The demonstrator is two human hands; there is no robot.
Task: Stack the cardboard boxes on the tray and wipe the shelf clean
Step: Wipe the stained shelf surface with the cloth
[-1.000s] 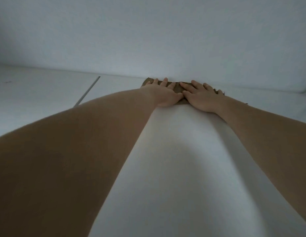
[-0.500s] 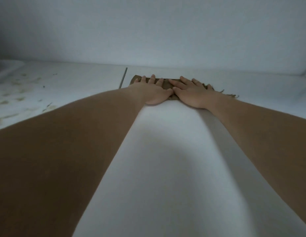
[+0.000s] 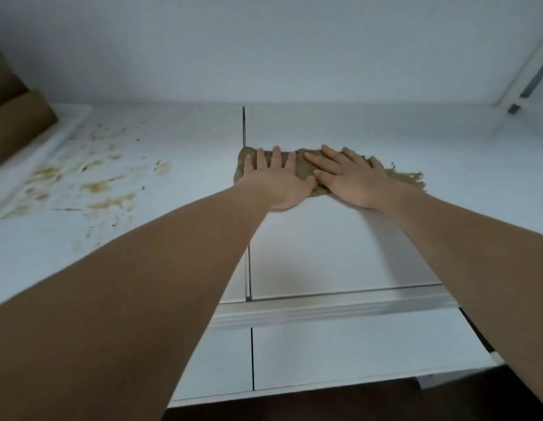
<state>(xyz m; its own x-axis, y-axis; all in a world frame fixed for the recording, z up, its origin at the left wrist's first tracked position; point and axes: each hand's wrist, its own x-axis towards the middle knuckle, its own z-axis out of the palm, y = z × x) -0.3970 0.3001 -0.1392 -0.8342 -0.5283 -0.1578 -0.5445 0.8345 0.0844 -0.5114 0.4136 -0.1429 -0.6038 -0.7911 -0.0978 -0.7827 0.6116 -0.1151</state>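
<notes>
We find no brand, label or legible writing anywhere in view. At the far left, a brown cardboard box point(image 3: 12, 117) sits in a white plastic tray point(image 3: 56, 138); only part of each shows, and we cannot tell what the box holds.

Our left hand point(image 3: 274, 180) and right hand point(image 3: 349, 177) lie side by side, palms down, fingers straight and spread, pressing flat on a brown frayed cloth point(image 3: 303, 168). Neither hand curls round it. The cloth lies on the white shelf surface point(image 3: 385, 238), just right of a dark vertical panel seam point(image 3: 243, 126); its loose threads trail out past the right hand.

Yellow-brown smears and dark specks point(image 3: 97, 183) cover the shelf left of the hands, between the cloth and the tray, well apart from the cloth. A pale metal rail point(image 3: 340, 308) runs along the shelf's near edge.
</notes>
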